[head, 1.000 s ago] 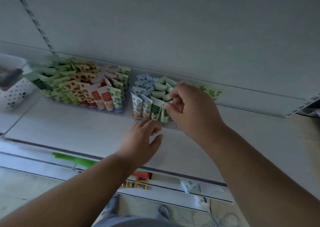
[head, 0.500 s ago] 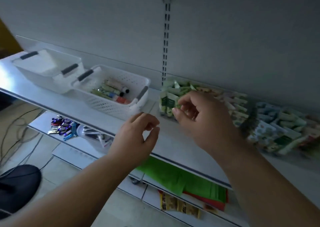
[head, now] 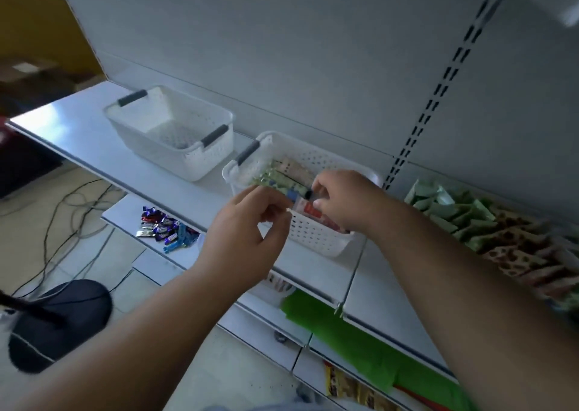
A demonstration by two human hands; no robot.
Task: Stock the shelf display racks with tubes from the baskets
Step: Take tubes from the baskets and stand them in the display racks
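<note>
Both hands have moved left, away from the racks of tubes, and now they are at the basket. The right hand (head: 343,199) reaches down into the near basket (head: 316,235) and its fingers curl round a tube with a dark cap (head: 308,195). It looks like a pinch, but the picture is a bit blurry there. The left hand (head: 247,235) hangs just in front of the basket's near wall. Its fingers are loosely curled and its thumb is near its first finger, and it holds nothing that can be seen.

The near basket is white with holes in its sides and a grey handle. More tubes (head: 282,172) lie flat inside it, some green, some pink and red. A second white basket (head: 170,131) sits further left on the same shelf (head: 78,141), apart from the first one.

On the right edge, the racks (head: 501,232) are packed with green tubes and spotted orange ones standing in rows.

On the lower shelf sit some shiny candy wrappers (head: 159,227) and a green sheet (head: 360,338). Dark cables (head: 62,210) lie on the floor.
</note>
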